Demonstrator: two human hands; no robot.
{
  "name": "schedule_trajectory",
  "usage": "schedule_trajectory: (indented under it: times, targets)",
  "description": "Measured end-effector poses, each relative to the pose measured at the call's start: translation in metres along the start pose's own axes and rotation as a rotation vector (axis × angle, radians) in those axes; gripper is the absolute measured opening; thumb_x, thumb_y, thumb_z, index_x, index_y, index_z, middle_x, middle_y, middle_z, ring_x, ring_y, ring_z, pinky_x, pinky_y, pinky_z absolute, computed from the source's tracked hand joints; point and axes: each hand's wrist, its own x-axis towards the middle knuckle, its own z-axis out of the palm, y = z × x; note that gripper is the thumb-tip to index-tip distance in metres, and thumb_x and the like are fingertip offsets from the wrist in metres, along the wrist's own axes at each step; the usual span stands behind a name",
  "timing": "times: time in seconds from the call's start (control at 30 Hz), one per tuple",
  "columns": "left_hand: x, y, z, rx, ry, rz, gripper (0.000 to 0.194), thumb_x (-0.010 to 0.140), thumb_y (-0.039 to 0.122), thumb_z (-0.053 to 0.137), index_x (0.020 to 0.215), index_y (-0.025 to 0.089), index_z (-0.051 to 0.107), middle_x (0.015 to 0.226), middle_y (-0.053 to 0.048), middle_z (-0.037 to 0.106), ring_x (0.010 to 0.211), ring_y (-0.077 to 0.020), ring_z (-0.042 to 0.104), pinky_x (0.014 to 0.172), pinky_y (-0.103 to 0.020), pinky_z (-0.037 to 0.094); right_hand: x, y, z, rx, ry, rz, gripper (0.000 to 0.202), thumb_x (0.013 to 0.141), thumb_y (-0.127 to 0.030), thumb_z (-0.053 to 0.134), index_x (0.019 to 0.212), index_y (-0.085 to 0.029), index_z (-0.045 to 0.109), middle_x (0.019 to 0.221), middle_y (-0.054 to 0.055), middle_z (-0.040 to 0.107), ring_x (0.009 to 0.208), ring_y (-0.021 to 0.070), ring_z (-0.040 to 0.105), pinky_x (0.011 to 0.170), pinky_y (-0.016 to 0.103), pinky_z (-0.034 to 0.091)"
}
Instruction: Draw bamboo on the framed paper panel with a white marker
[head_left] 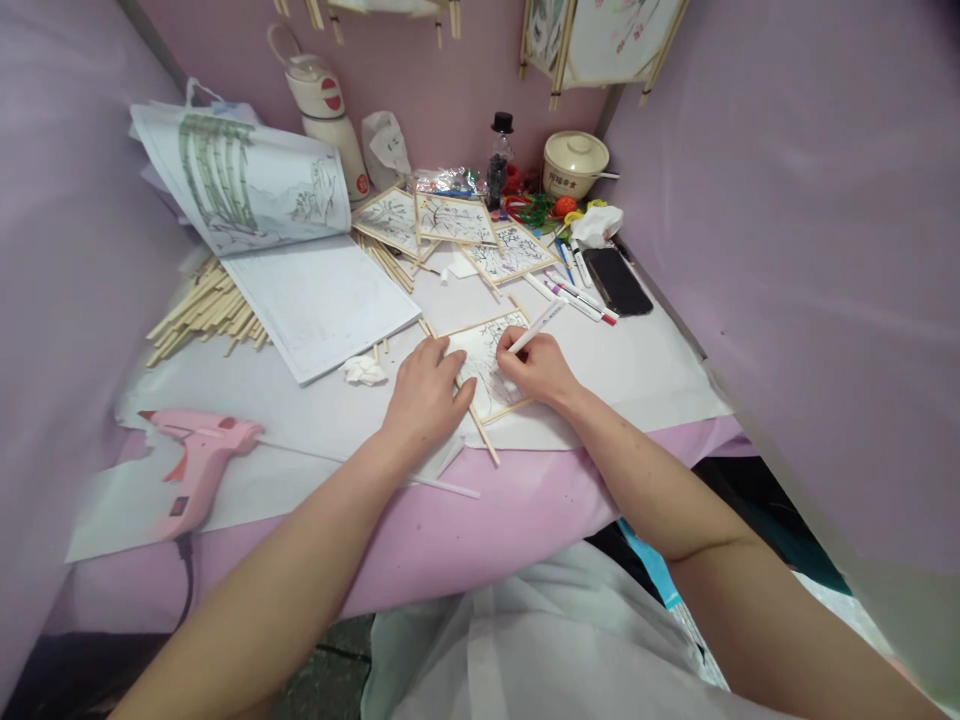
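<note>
A white panel (478,350) framed with thin wooden sticks lies on the table, with dark branch lines drawn on it. My right hand (538,367) is closed round a white pen (541,324), and its tip end is hidden by the fingers over the panel. Flat on the panel's left edge rests my left hand (429,392), fingers apart and holding nothing. Behind them lie other framed drawings (511,250), (456,218) with similar branches.
A pink glue gun (208,450) lies at the left, below wooden sticks (206,308) and a paper pad (322,300). A bottle (328,120), a lidded pot (574,165), pens (581,300) and a phone (618,281) stand or lie farther back.
</note>
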Motion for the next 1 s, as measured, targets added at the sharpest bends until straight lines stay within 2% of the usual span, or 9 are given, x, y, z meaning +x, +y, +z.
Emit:
schedule_trajectory:
  times: [0.43, 0.8, 1.0]
  targets:
    - [-0.0002, -0.0009, 0.0011, -0.001, 0.008, 0.004, 0.034, 0.090, 0.032, 0.052, 0.117, 0.014, 0.063, 0.130, -0.017, 0.053, 0.125, -0.0324, 0.048, 0.104, -0.048, 0.042, 0.0009, 0.0031, 0.0002, 0.012, -0.018, 0.043, 0.009, 0.071, -0.022, 0.049, 0.064, -0.019, 0.053, 0.054, -0.004, 0.048, 0.053, 0.0109, 0.044, 0.054, 0.024, 0.033]
    - [-0.0001, -0.0014, 0.0012, -0.019, 0.010, 0.010, 0.034, 0.090, 0.033, 0.050, 0.116, 0.014, 0.062, 0.131, -0.017, 0.053, 0.125, -0.0322, 0.047, 0.104, -0.048, 0.042, 0.0000, 0.0040, 0.0009, -0.030, -0.049, 0.012, 0.010, 0.072, -0.024, 0.049, 0.065, -0.019, 0.052, 0.054, -0.005, 0.048, 0.054, 0.0110, 0.043, 0.057, 0.025, 0.033]
    - [0.0005, -0.0011, 0.0010, -0.018, 0.004, 0.002, 0.034, 0.090, 0.033, 0.050, 0.116, 0.015, 0.062, 0.131, -0.017, 0.053, 0.125, -0.0329, 0.047, 0.103, -0.049, 0.042, -0.0005, 0.0019, -0.0021, -0.005, -0.026, 0.021, 0.010, 0.072, -0.023, 0.048, 0.064, -0.019, 0.052, 0.055, -0.004, 0.048, 0.055, 0.0109, 0.043, 0.057, 0.025, 0.033]
